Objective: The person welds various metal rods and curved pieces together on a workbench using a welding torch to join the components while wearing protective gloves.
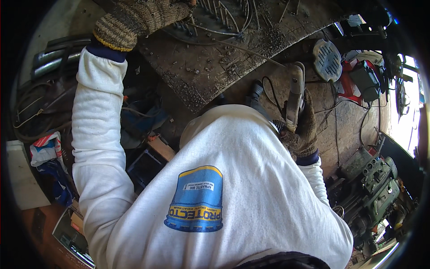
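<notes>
My right hand (306,136), in a knitted brown work glove, is wrapped round a welding electrode holder (295,92). A thin welding rod (255,53) runs from the holder's jaws up and left over the steel table (197,80). On the table stands a metal piece with several upright pins and curved rods (215,31); the rod's tip end points toward it. My left hand (143,20), in a similar striped glove, is at the upper left beside that piece. Its fingers look curled, but the picture's top edge cuts them off, and what they grip is hidden.
Small metal crumbs litter the tabletop. Right of it are a slotted oval metal plate (327,60), a dark box on a red-and-white bag (365,83), and trailing cables. A green machine (374,184) stands at lower right. Hoses and a plastic bag (47,150) lie left.
</notes>
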Available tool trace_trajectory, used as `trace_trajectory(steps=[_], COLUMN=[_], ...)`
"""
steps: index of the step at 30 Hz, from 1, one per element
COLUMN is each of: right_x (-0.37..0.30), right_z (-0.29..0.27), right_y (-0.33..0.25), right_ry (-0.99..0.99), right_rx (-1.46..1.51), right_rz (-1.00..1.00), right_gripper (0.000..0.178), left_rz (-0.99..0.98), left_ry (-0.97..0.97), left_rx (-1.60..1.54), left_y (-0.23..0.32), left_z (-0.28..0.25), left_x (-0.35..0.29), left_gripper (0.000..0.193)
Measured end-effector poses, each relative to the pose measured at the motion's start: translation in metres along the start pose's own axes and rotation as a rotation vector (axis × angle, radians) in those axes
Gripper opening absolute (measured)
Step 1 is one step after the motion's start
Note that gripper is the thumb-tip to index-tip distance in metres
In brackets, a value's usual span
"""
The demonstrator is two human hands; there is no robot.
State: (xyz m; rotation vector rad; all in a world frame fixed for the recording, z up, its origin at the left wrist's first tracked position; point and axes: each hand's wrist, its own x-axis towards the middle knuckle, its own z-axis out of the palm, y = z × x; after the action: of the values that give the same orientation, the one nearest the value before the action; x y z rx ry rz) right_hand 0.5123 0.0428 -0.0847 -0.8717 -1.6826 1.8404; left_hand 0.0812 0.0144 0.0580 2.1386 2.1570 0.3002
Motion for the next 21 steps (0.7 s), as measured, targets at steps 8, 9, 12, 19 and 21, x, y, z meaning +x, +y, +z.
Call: trace_trajectory(steps=[8,9,12,19,21], right_x=[0.001,0.002,0.003,0.010,0.011], right_z=[0.005,0.006,0.009,0.006,0.005], right_y=[-0.001,-0.002,0.000,0.010,0.010], right_ry=[0.032,0.037,0.021,-0.041,-0.060], right_rx=[0.066,0.065,0.068,-0.018,-0.039], right_rz=[0.009,0.009,0.035,-0.019,-0.021], right_gripper=[0.125,0.125,0.124,0.128,0.134], left_rz=[0.048,0.060,0.026,0.073,0.102], left_ry=[0.047,0.057,0.055,0.064,0.091], left_rx=[-0.031,-0.017,0.013,0.127,0.105], left_y=[-0.002,-0.003,0.001,-0.005,-0.004], left_z=[0.005,0.006,0.006,0.011,0.010], left_x=[-0.001,0.001,0.000,-0.001,-0.001], left_gripper=[0.009,0.009,0.009,0.012,0.012])
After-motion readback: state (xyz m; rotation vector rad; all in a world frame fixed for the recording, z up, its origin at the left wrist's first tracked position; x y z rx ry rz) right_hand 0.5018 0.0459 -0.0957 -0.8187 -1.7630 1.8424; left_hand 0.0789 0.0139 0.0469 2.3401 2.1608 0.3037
